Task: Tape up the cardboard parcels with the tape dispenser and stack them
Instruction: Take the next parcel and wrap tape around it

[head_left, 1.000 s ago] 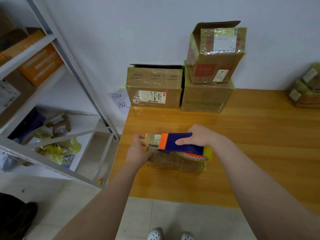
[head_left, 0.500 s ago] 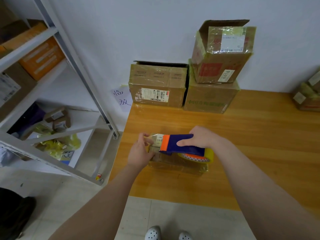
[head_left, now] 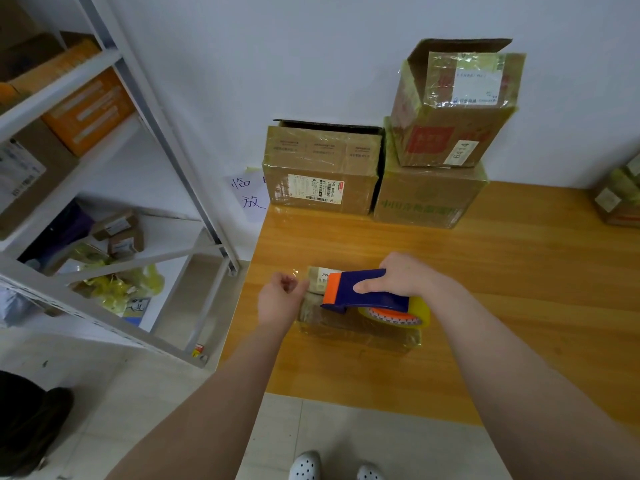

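Lengthwise over the parcel [head_left: 356, 332], the tape dispenser [head_left: 363, 292] is gripped by the right hand [head_left: 412, 275], its tape end [head_left: 296, 272] pinched just leftward by the left hand [head_left: 280, 301]

Wooden table [head_left: 519, 271] against white wall [head_left: 277, 46]. Metal shelf rack [head_left: 170, 150] left, yellow bags [head_left: 117, 289] on low shelf. Handwritten note [head_left: 247, 195] on wall. White shoes [head_left: 304, 465] on tiled floor [head_left: 138, 393].

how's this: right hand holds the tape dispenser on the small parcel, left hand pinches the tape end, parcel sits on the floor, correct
No: the head view shows the small parcel on the wooden table, not the floor. The right hand does hold the tape dispenser on it, and the left hand pinches the tape end.
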